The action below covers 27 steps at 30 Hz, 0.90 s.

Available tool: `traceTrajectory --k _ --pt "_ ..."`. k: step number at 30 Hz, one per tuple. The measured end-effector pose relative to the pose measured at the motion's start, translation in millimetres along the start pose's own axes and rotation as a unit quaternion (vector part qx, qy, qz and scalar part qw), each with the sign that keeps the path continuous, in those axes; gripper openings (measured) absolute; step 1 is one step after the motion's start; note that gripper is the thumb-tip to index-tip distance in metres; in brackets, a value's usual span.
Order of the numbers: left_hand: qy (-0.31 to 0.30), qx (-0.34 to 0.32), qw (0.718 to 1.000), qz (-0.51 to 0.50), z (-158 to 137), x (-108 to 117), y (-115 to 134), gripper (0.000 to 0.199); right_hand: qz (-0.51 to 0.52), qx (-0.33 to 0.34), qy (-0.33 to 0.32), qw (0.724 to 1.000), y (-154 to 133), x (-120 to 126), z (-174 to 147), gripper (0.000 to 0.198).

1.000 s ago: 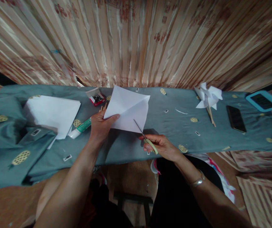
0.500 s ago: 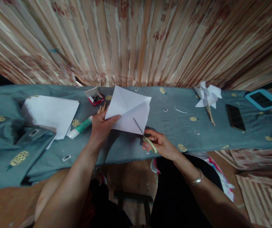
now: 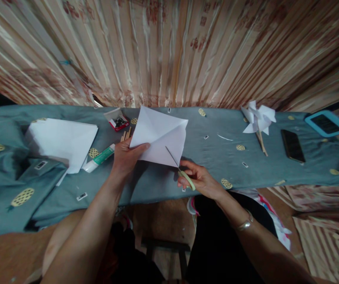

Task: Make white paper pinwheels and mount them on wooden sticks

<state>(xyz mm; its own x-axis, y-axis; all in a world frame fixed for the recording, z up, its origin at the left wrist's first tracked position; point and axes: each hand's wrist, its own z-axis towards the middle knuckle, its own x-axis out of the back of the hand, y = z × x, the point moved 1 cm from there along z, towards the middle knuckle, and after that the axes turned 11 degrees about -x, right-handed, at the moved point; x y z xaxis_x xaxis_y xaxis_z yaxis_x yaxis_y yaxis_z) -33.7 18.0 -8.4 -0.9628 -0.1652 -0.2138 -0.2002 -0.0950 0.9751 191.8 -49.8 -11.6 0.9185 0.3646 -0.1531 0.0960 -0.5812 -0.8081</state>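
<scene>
A creased square of white paper (image 3: 160, 134) is held above the table by my left hand (image 3: 126, 156), its thumb on top of the left edge and the other fingers mostly hidden behind. My right hand (image 3: 197, 177) grips a pair of scissors (image 3: 188, 180) with pale green handles. One dark blade lies over the paper near its lower right corner, pointing to the upper left; the other blade seems to be behind the sheet. Wooden sticks (image 3: 126, 134) lie just beyond my left hand, partly covered by it and the paper.
White sheets (image 3: 64, 140) are stacked at the left, beside a green-and-white tube (image 3: 100, 158). A small red box (image 3: 118, 121) stands open behind the sticks. Rightward on the blue-grey cloth (image 3: 213, 169) are a paper pinwheel (image 3: 259, 118), a dark phone (image 3: 293, 146) and a blue-framed tablet (image 3: 326, 123).
Almost nothing differs. The view has shifted very slightly, while the paper, both hands and the scissors keep nearly the same position.
</scene>
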Motion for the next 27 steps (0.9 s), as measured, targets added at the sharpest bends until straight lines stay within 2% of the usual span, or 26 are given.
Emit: traceTrajectory --k 15,27 --pt "-0.011 0.017 1.000 -0.017 1.3 -1.7 -0.2 0.025 -0.040 0.024 -0.005 0.999 -1.7 -1.7 -2.2 0.060" --pt "-0.030 0.027 0.999 -0.007 -0.1 -1.1 -7.5 0.030 -0.031 0.005 0.006 1.000 -3.9 -3.3 -2.7 0.061"
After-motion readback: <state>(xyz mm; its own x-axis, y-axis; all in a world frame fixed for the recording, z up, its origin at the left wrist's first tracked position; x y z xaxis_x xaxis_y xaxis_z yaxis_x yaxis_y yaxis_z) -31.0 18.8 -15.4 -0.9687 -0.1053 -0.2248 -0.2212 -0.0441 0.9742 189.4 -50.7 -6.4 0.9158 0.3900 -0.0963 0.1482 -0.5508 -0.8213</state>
